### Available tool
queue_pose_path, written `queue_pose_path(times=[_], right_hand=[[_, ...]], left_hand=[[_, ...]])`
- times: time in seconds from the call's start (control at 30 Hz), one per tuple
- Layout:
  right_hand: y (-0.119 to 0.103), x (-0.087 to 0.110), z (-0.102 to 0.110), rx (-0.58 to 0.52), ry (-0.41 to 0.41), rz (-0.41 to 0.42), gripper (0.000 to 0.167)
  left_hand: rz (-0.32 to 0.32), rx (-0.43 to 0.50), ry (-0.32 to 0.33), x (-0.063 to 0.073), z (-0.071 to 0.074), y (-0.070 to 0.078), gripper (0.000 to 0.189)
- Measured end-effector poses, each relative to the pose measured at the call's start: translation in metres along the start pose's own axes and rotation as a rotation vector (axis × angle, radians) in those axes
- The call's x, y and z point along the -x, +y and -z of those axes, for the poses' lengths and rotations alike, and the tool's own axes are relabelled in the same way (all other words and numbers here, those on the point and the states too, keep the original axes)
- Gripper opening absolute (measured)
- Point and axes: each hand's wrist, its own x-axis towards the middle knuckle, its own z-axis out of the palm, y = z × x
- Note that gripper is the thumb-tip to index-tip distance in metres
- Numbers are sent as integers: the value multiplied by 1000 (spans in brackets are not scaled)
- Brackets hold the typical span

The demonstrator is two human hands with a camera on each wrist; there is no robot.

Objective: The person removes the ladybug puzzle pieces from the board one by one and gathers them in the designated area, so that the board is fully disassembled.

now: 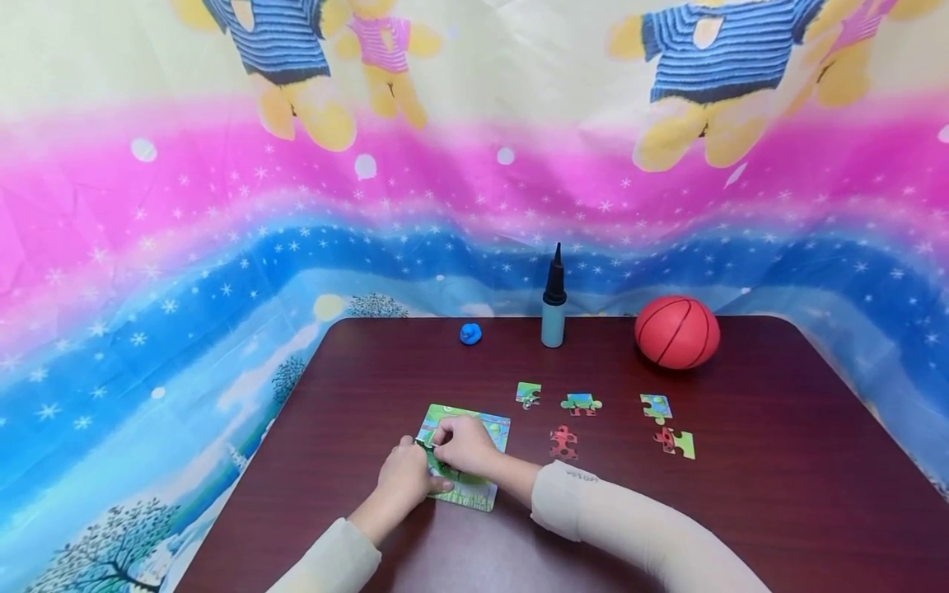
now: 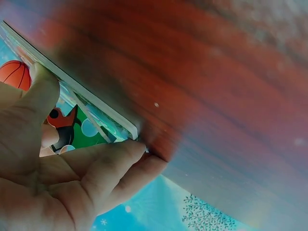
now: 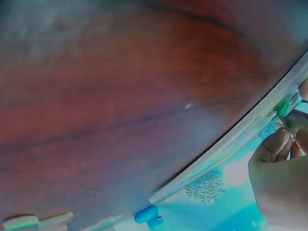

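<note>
A square picture puzzle board (image 1: 474, 496) lies on the table in front of me. My left hand (image 1: 404, 476) rests at its left side, thumb stretched over the lower part. In the left wrist view, that hand's fairly straight fingers (image 2: 110, 166) touch near the corner of the board. Over the board's left half, my right hand (image 1: 465, 446) pinches a puzzle piece. The piece (image 2: 86, 134) is green with a red and black figure, tilted up from the board and partly hidden by fingers. Its thin edge shows between my right fingertips (image 3: 274, 144) in the right wrist view.
Loose puzzle pieces lie right of the board, among them a red spotted one (image 1: 563, 443) and a green-blue one (image 1: 656, 407). Along the back stand a small blue toy (image 1: 470, 333), a hand pump (image 1: 552, 323) and a red ball (image 1: 678, 333). A printed curtain hangs behind the table (image 1: 771, 494).
</note>
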Motion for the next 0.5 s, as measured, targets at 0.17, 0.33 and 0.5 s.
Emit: queue_pose_path(times=[0.17,0.33,0.5], right_hand=[[0,1,0,89,25,41,13],[-3,-3,3,74,30,-30,11],[-4,-6,3,71,3,-48,13]], left_hand=[[61,-97,-68,1,1,3,62],[129,-259,-182,3,2,13,85],[123,-438,-113,10,-1,24,81]])
